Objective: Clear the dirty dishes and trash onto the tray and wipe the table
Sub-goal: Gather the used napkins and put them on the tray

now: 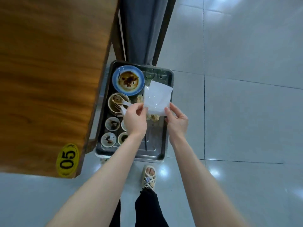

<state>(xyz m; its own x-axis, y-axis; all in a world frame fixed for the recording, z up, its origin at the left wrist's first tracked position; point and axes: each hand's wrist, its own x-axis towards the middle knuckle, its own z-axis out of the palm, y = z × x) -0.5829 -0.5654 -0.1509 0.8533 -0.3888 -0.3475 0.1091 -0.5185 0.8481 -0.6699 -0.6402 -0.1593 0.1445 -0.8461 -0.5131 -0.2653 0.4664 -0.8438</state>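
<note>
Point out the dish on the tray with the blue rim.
The large plate at the tray's far left corner, smeared with brown sauce; the bowls and small saucers are pale.

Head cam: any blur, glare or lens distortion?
Head view: table top blurred, grain smeared; glare spots on the floor tiles; wide lens bends tile seams; tray, left hand, right hand and the white packet they pinch look sharp.
</note>
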